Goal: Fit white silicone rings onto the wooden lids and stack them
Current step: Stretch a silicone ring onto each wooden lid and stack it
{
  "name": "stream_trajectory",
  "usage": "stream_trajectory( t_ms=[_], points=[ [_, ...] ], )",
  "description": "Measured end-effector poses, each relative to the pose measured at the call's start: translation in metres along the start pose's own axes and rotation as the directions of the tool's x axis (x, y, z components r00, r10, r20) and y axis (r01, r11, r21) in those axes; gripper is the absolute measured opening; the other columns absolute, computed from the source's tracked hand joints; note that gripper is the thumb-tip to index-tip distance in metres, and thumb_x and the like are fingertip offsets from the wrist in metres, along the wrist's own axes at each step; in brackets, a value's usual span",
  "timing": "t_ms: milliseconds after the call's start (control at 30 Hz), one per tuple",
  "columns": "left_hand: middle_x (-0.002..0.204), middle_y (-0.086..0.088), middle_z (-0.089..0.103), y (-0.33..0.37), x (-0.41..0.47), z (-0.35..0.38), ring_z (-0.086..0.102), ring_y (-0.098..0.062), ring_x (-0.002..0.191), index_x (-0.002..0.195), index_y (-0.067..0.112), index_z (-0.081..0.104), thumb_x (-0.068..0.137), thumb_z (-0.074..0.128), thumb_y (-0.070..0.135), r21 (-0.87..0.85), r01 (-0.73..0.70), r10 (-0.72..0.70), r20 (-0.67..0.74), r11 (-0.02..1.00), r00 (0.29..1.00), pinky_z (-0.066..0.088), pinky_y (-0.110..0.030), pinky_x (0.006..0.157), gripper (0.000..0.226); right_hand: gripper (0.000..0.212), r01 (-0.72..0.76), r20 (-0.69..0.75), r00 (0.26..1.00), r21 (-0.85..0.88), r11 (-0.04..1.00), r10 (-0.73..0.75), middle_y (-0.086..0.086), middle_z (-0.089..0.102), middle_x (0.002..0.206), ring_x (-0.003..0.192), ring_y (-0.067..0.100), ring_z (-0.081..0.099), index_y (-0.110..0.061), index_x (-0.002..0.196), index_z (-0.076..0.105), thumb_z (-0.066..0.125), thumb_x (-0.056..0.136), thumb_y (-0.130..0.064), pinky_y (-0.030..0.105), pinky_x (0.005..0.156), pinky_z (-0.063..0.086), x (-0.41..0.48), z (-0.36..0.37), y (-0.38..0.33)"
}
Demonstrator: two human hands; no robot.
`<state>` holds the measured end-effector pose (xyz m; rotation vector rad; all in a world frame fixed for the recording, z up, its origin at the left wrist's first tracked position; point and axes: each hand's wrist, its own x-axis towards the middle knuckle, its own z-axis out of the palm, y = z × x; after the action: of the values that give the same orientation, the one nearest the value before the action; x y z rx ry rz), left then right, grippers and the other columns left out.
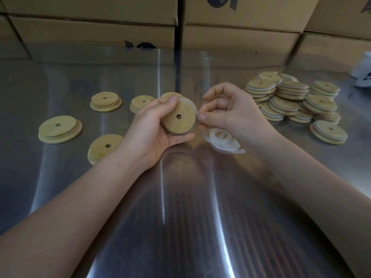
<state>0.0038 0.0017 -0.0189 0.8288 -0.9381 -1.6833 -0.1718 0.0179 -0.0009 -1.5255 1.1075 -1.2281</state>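
Mid-fit here: left hand (158, 125) has its grip clamped round a wooden lid (178, 120), right hand (226, 115) pinching the white ring (188, 100) at its rim. Next up, I'd guess, is seating it all round.

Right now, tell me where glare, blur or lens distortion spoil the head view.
Head view: glare streaks run down the metal table; the wide lens bows the cardboard boxes; the white object at the right edge is blurred; the lid in the left hand and the ring pinched by the right hand look fairly sharp.
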Motion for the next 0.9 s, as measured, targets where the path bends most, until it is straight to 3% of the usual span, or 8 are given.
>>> stream_trajectory(
  t_ms=[333,567,700,900],
  points=[
    [0.113,-0.014,0.069,-0.0026,0.0002,-0.0009,0.072,-0.028,0.098,0.104,0.013,0.062,0.098,0.055,0.025,0.06,-0.031,0.03,0.014,0.998,0.999,0.059,-0.043,0.064,0.015,0.031,-0.063,0.015,0.998,0.015,0.998,0.063,0.002,0.068,0.066,0.064,0.018,0.064,-0.015,0.096,0.053,0.068,0.082,0.008,0.027,0.063,0.055,0.0002,0.002,0.0005],
    [0.117,-0.016,0.068,-0.004,-0.0008,-0.0002,0.073,-0.028,0.094,0.101,0.016,0.065,0.097,0.055,0.023,0.102,-0.068,0.068,0.007,0.992,0.998,0.06,-0.043,0.066,0.013,0.036,-0.117,0.028,0.993,0.097,0.988,0.115,0.003,0.067,0.063,0.057,0.016,0.063,-0.014,0.099,0.051,0.068,0.08,0.011,0.026,0.059,0.053,0.0014,0.0014,-0.0009],
    [0.12,-0.019,0.066,-0.0053,-0.0014,0.0008,0.072,-0.03,0.096,0.108,0.013,0.064,0.096,0.056,0.023,0.131,-0.094,0.095,-0.006,0.987,0.995,0.06,-0.044,0.068,0.017,0.036,-0.129,0.018,0.992,0.135,0.982,0.128,0.005,0.066,0.062,0.052,0.017,0.064,-0.013,0.098,0.05,0.067,0.079,0.013,0.021,0.049,0.05,0.0011,0.0025,-0.0007],
    [0.118,-0.02,0.067,-0.0043,-0.0016,-0.0002,0.072,-0.032,0.094,0.108,0.012,0.063,0.096,0.058,0.022,0.121,-0.098,0.099,-0.007,0.988,0.995,0.06,-0.047,0.072,0.017,0.036,-0.124,0.01,0.992,0.19,0.974,0.125,0.006,0.067,0.063,0.055,0.02,0.066,-0.011,0.098,0.049,0.066,0.08,0.015,0.024,0.053,0.052,0.0018,0.0035,0.0022]
  ],
)
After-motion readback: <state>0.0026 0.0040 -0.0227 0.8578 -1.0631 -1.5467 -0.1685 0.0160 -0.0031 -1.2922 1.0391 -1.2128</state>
